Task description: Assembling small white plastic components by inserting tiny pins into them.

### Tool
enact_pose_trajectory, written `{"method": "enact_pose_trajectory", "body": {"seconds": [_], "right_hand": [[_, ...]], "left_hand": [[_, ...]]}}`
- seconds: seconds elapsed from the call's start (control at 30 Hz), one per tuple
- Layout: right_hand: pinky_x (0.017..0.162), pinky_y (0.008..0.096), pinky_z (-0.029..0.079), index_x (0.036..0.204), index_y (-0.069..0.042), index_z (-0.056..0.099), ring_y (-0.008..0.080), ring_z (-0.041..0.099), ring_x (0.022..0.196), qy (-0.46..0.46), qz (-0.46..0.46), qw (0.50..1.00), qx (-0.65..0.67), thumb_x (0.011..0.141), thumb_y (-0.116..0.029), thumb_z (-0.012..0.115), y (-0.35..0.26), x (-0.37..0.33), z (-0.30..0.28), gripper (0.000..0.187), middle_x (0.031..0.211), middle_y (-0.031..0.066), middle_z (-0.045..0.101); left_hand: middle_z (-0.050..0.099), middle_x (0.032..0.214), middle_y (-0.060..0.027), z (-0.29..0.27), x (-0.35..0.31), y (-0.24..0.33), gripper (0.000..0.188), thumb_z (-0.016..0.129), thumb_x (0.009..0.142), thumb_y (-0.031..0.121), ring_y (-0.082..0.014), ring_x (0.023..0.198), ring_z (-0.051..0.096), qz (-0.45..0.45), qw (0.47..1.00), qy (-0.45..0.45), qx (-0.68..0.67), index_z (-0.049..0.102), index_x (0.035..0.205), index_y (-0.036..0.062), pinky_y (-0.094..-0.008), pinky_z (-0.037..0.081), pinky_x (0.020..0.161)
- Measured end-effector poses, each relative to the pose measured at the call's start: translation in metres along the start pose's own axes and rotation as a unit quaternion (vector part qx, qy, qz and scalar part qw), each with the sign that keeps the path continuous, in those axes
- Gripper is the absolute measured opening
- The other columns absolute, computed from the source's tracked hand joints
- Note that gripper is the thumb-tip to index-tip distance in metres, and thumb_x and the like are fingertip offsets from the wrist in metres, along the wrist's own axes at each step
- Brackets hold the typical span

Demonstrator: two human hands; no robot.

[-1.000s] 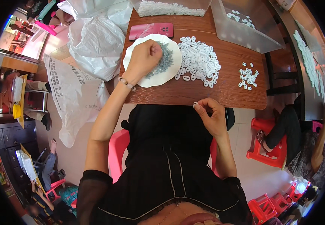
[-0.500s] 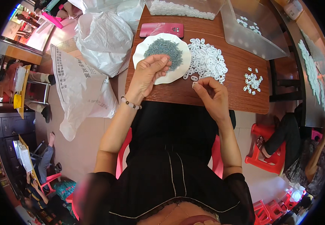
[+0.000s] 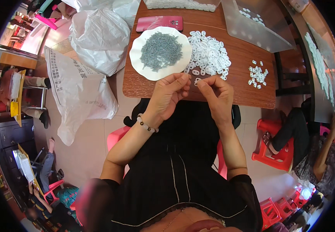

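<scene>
While the right grip (image 3: pixel 219 97) pinches a small white piece (image 3: pixel 197 81) at the near edge of the bench (image 3: pixel 241 58), the left grip (image 3: pixel 166 96) is pressed together just beside it, its contents indiscernible. The step seems to be joining parts, calling next for careful alignment; one second ago, the left grip was over the plate (image 3: pixel 135 54) of grey pins (image 3: pixel 161 50).

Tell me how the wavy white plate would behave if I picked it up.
The plate is probably stiff, judging by its crisp scalloped outline. The loose grey pieces heaped on it would likely slide if it tilted.
</scene>
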State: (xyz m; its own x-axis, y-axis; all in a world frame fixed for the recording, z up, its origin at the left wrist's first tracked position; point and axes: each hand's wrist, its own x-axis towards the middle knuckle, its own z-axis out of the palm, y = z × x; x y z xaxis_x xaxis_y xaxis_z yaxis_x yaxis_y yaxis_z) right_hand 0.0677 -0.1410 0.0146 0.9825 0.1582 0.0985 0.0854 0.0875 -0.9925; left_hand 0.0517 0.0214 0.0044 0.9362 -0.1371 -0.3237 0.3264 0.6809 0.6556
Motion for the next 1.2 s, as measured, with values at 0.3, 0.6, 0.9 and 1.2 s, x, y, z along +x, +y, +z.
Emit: {"method": "enact_pose_trajectory", "body": {"seconds": [0.3, 0.6, 0.9, 1.2], "right_hand": [[0.061, 0.0167, 0.043, 0.081, 0.001, 0.064, 0.0008, 0.054, 0.068, 0.032, 0.012, 0.999, -0.006, 0.089, -0.009, 0.066, 0.003, -0.022, -0.017, 0.012, 0.075, -0.0021, 0.064], [0.060, 0.0174, 0.043, 0.079, 0.000, 0.064, 0.0010, 0.054, 0.066, 0.042, -0.008, 0.998, -0.051, 0.088, -0.009, 0.067, 0.008, -0.025, -0.018, 0.013, 0.072, -0.0018, 0.063], [0.054, 0.0184, 0.039, 0.077, 0.001, 0.063, 0.0011, 0.050, 0.061, 0.057, -0.021, 0.994, -0.087, 0.086, -0.009, 0.068, 0.014, -0.026, -0.018, 0.014, 0.068, -0.0020, 0.061], [0.051, 0.0189, 0.035, 0.073, 0.000, 0.061, 0.0012, 0.043, 0.057, 0.068, -0.020, 0.992, -0.109, 0.086, -0.010, 0.068, 0.015, -0.027, -0.016, 0.017, 0.063, -0.0035, 0.055]], "left_hand": [[0.062, 0.081, 0.0025, 0.012, -0.004, -0.027, 0.014, 0.066, 0.091, 0.020, -0.0051, 0.072, 0.055, -0.063, 0.998, -0.008, -0.027, 0.066, 0.095, 0.0060, -0.0198, 0.046, 0.065], [0.062, 0.080, 0.0024, 0.011, -0.008, -0.032, 0.015, 0.067, 0.090, 0.021, -0.0048, 0.070, 0.055, -0.048, 0.999, 0.003, 0.001, 0.067, 0.094, 0.0060, -0.0193, 0.046, 0.065], [0.064, 0.081, 0.0009, 0.011, -0.009, -0.039, 0.019, 0.069, 0.089, 0.022, -0.0042, 0.069, 0.053, -0.009, 0.999, 0.015, 0.051, 0.068, 0.093, 0.0039, -0.0188, 0.044, 0.064], [0.067, 0.082, -0.0021, 0.012, -0.008, -0.046, 0.018, 0.070, 0.087, 0.016, -0.0049, 0.070, 0.056, 0.073, 0.990, 0.024, 0.118, 0.068, 0.094, -0.0008, -0.0197, 0.043, 0.062]]}}
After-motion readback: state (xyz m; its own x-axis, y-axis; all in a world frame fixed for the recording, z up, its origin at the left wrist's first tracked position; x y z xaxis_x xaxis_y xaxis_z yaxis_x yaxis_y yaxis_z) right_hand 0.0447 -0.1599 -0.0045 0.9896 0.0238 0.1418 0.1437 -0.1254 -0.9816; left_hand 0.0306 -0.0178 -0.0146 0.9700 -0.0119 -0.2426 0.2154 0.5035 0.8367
